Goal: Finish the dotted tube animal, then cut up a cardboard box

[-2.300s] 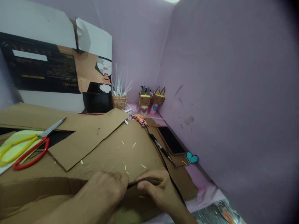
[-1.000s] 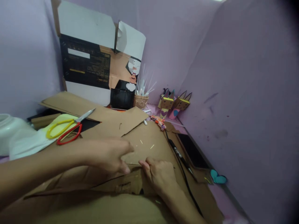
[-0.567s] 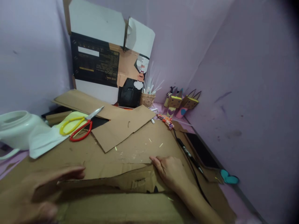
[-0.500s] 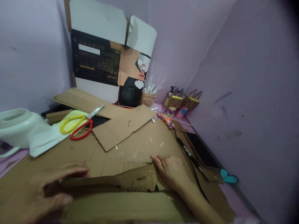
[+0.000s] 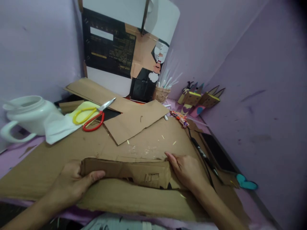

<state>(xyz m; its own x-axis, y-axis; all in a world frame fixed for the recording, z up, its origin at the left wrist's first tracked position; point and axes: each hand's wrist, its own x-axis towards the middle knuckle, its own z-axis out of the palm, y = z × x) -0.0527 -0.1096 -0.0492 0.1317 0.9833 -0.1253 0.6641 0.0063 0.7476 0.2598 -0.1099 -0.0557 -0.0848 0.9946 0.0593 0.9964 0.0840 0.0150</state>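
A long cardboard strip (image 5: 115, 169), with a small cut flap and black marks near its right end, stands on edge over the large cardboard sheet (image 5: 48, 166). Its left end is gripped by my left hand (image 5: 75, 180), thumb across the front and the other fingers hidden behind. My right hand (image 5: 185, 169) holds the right end, its thumb along the top corner. Beyond the strip lies a flat cardboard piece (image 5: 136, 123). Scissors (image 5: 96, 115) with one yellow and one red handle rest to its left.
A white teapot (image 5: 35, 115) stands at the left. An opened box (image 5: 107, 41) leans at the back beside a basket of white sticks (image 5: 161, 93). On the right are a pen (image 5: 203, 156), a phone (image 5: 218, 151) and a teal heart (image 5: 247, 182).
My left hand has closed on the strip's left end, where it was open and blurred before. The strip's left end is now raised. The whole view has shifted, with things appearing further right and higher.
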